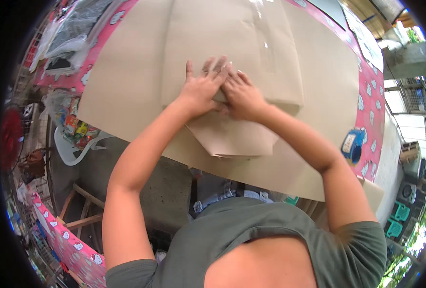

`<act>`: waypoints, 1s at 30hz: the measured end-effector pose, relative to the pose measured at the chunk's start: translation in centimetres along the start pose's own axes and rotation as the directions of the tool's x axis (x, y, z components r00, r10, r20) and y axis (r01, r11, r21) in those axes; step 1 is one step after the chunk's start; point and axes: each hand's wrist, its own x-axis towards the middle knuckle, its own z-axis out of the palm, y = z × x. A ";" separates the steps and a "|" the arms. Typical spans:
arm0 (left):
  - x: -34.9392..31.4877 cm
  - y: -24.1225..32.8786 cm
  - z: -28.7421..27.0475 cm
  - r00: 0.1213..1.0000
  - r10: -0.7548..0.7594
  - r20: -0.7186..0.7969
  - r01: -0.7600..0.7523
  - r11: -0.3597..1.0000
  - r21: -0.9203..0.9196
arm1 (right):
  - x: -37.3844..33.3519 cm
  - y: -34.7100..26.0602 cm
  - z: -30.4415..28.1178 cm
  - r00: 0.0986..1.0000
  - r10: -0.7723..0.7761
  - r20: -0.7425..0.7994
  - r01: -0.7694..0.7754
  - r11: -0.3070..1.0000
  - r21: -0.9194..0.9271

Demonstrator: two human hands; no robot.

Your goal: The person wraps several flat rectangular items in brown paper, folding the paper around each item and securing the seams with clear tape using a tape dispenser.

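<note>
A flat, box-shaped parcel (213,33) wrapped in brown paper lies in front of me, with a shiny strip of clear tape along its upper right. At its near end, a folded paper flap (234,137) tapers towards me. My left hand (199,91) presses on the parcel's near edge, its fingers spread. Beside it, touching it at the fingertips, my right hand (243,96) lies with fingers stretched out over the same edge. Neither hand grips anything that I can see; the paper just under the palms is hidden. Beneath the parcel spreads a large brown sheet (126,77).
A blue tape roll (352,146) stands on the right, near the pink patterned table cover (374,115). Clear plastic packaging (81,36) lies at the far left. Below that side, a white plastic chair (69,149) holds a bag of colourful packets (81,127).
</note>
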 end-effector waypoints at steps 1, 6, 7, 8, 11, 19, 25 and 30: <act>0.2 0.8 0.2 0.996 -0.039 0.078 0.036 0.999 0.038 | -1.8 2.6 0.0 0.995 -0.085 -0.053 0.085 0.996 -0.015; 0.2 1.8 1.8 0.993 -0.111 0.038 0.104 0.984 0.142 | -8.0 7.2 -0.1 0.959 0.235 -0.157 -0.252 0.963 -0.096; 0.4 2.1 1.5 0.993 -0.114 0.031 0.109 0.985 0.137 | -8.1 6.9 0.0 0.951 0.256 -0.172 -0.276 0.955 -0.104; 0.1 2.3 1.6 0.993 -0.115 0.036 0.109 0.985 0.133 | -8.3 6.4 0.4 0.942 0.283 -0.182 -0.305 0.947 -0.103; -0.1 1.7 2.2 0.995 -0.094 -0.041 0.098 0.991 0.096 | -8.5 7.0 -0.1 0.950 0.248 -0.193 -0.251 0.968 0.008; 0.0 2.3 1.6 0.993 -0.107 -0.043 0.111 0.988 0.112 | -12.7 10.8 3.7 0.751 0.409 -0.518 -0.361 0.912 0.197; 0.0 2.0 2.3 0.993 -0.094 -0.074 0.102 0.988 0.116 | -13.2 11.1 -0.3 0.795 0.539 -0.277 -0.469 0.837 0.282; -0.1 2.6 1.8 0.991 -0.103 -0.083 0.113 0.987 0.117 | -14.1 9.4 6.5 0.442 0.749 -0.493 -0.554 0.661 0.507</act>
